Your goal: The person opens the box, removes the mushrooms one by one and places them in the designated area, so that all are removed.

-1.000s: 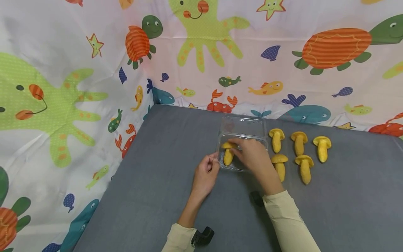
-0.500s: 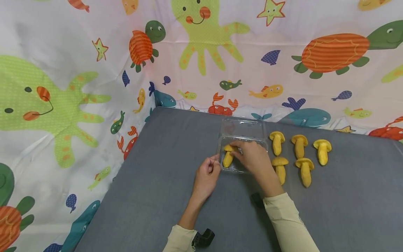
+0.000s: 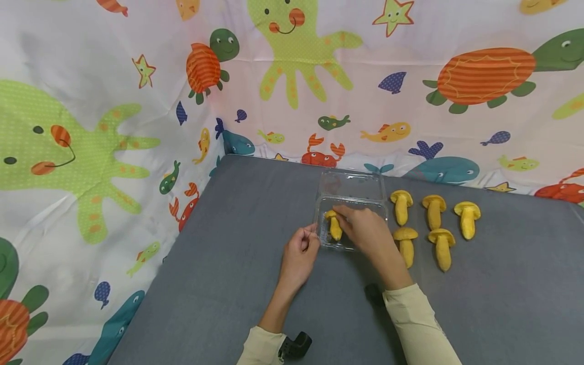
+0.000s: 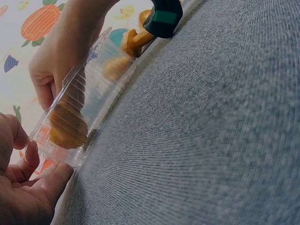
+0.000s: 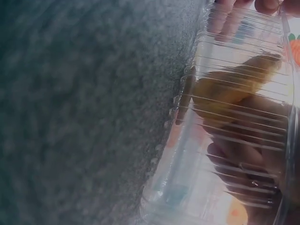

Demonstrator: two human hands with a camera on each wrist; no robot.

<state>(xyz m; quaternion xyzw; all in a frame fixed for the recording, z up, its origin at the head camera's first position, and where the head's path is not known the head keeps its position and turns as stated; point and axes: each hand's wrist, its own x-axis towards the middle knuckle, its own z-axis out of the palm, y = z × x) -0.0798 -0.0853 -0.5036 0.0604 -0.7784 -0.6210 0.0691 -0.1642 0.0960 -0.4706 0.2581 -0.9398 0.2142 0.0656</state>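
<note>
A clear plastic clamshell container (image 3: 352,188) lies with its lid folded back toward the curtain. My left hand (image 3: 298,257) pinches its front left rim between thumb and fingers. Inside, toward the left, is a yellow mushroom (image 3: 335,231), its cap toward the back and its stem toward me. The fingertips of my right hand (image 3: 371,238) reach into the container and hold that mushroom near the cap, covering part of it. Through the ribbed plastic wall, the right wrist view shows the mushroom (image 5: 225,93) against the fingers.
Several more yellow mushrooms lie in two rows right of the container, among them a back-row mushroom (image 3: 401,207) and a front-row mushroom (image 3: 441,248). The grey table (image 3: 237,228) meets a sea-animal curtain (image 3: 283,66) at the back and left.
The mushroom in the container has turned, its stem swinging slightly to the right, and the right hand covers more of its cap. The left hand keeps its hold on the rim.
</note>
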